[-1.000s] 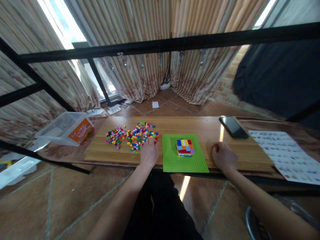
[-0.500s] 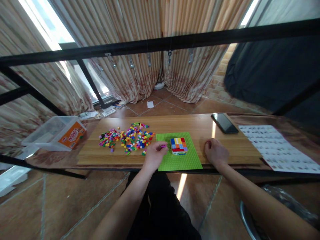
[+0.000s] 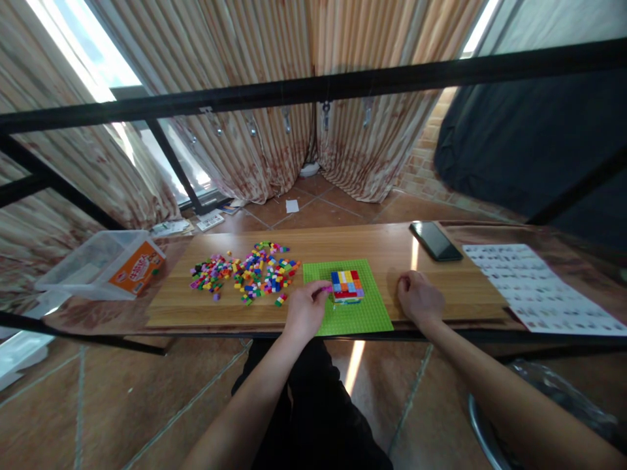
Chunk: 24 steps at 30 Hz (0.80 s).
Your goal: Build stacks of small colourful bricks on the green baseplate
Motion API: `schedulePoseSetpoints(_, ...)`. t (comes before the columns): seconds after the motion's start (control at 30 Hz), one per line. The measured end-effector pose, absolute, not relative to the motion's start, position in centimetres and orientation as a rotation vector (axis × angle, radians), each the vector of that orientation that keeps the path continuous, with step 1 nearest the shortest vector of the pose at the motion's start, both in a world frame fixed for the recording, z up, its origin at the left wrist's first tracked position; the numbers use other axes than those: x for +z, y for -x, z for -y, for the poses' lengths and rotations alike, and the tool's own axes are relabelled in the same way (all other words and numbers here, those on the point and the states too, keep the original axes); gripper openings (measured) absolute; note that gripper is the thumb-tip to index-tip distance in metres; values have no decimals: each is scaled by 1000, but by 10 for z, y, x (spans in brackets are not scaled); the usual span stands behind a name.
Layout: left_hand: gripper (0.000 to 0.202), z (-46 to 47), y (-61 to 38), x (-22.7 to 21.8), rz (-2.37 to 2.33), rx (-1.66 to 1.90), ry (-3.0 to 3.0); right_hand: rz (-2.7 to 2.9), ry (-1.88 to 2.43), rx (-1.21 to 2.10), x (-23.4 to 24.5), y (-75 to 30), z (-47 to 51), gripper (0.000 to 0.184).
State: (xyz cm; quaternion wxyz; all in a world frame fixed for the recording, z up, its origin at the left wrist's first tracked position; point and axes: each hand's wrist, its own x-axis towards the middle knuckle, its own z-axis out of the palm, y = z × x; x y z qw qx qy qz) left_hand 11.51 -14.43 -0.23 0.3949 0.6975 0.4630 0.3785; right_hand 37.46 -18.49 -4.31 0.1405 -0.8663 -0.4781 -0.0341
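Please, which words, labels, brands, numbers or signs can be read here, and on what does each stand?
None can be read.
Orange label on the clear box: white lettering, too blurred.
Printed sheet at right: rows of marks, too small.
Papers by the window: dark marks, too small.

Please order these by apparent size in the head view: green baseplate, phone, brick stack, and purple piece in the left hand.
1. Green baseplate
2. Phone and brick stack: too alike to rank
3. Purple piece
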Motion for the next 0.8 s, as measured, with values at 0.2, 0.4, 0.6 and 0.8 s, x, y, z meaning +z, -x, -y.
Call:
schedulePoseSetpoints(0.2,12,147,-115,-4,-1216,987,-1930,1371,2516,-88,-44,-375,185,28)
schedulePoseSetpoints(0.4,16,148,-122,8,-1191,983,-1972,1377,2512,-86,-43,-375,184,27)
schedulePoseSetpoints(0.6,18,151,-127,5,-1169,1007,-1947,1370,2517,-120,-45,-375,184,26)
schedulePoseSetpoints(0.8,19,151,-132,-1,-1196,1004,-1907,1371,2509,-115,-45,-375,185,26)
